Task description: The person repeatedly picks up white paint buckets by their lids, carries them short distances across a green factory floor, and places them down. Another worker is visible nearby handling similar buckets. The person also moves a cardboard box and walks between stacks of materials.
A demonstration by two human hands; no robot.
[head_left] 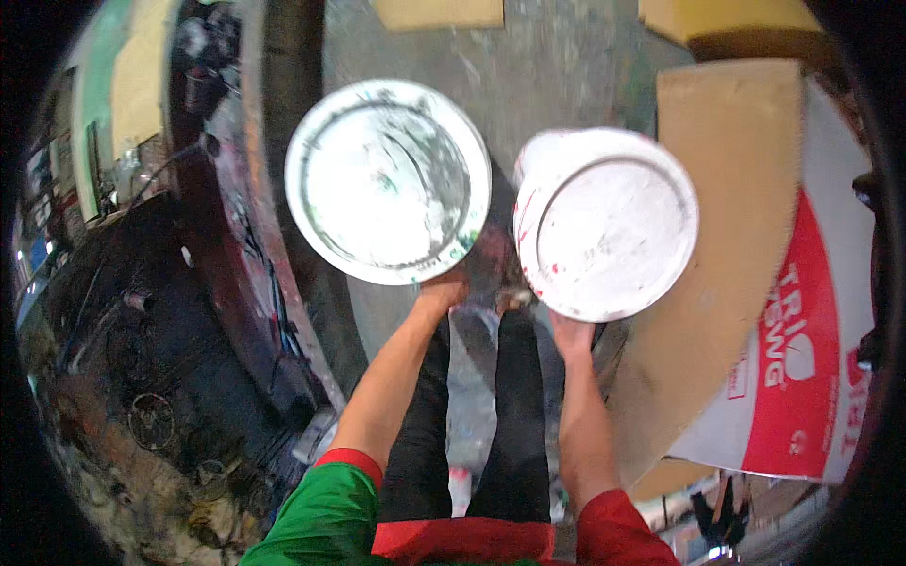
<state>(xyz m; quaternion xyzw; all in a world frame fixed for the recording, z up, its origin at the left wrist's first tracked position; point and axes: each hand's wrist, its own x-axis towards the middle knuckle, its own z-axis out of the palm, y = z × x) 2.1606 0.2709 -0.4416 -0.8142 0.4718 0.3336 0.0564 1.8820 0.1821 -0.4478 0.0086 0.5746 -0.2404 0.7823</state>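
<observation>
A white round bucket [377, 189] with grey and green paint smears on its top face hangs in front of me on the left. My left hand [447, 289] is closed at its near edge, the fingers partly covered by the rim. To the right, my right hand [572, 332] grips a second white bucket [613, 236] from its near side. That bucket is tilted so part of its side wall shows, with red specks on it. Most of my right fingers are hidden beneath it.
Brown cardboard [727, 189] and a red-and-white printed sheet [802, 349] lie along the right. A paint-stained ledge [269, 226] runs down the left, beside a dark, cluttered area [160, 368]. Under me is a stained grey floor [566, 66]; a cardboard piece [439, 11] lies ahead.
</observation>
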